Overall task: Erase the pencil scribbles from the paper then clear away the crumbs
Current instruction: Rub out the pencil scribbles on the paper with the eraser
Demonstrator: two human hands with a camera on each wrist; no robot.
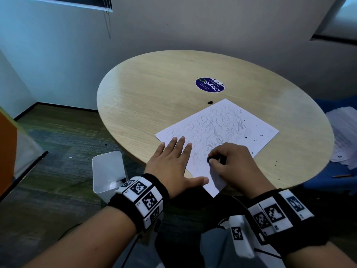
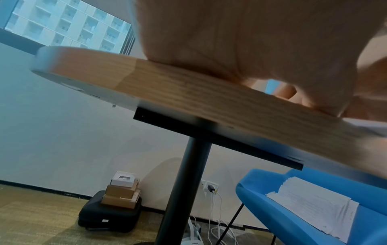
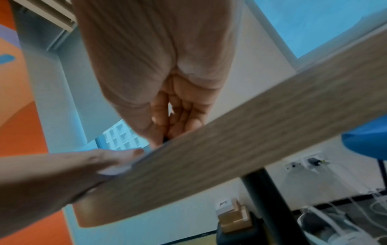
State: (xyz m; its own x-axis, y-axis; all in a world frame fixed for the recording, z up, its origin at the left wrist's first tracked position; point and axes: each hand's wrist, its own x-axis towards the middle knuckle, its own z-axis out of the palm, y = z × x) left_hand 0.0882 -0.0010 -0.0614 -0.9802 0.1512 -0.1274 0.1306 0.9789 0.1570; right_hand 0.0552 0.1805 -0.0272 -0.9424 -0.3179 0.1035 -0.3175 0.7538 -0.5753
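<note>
At the near edge of the tabletop (image 1: 154,89), right hand (image 1: 229,161) has its fingers curled around a small dark eraser (image 1: 210,159), pinched between thumb and fingertips and pressed onto the near part of the paper (image 1: 257,130). Left hand (image 1: 173,161) lies flat beside it, fingers straight and spread, thumb out along the near edge of the sheet, holding nothing; it appears to pin the sheet down. Scribbles (image 1: 214,126) cover most of the sheet: loops through the middle, hatching toward the right side. Only the patch nearest the hands looks fainter, though glare makes that hard to confirm. Judgement: erasing is at an early stage, the bulk of the pencil marks left to do. Dark crumbs (image 1: 246,137) already dot the right part of the sheet, and a few specks lie on the bare wood beyond it; none look cleared. Another small dark lump (image 1: 210,102) sits just past the far corner of the sheet, near a round blue sticker (image 1: 210,84). White bin (image 1: 109,171) stands on the floor to the left, below the tabletop edge, a likely destination for the crumbs.
</note>
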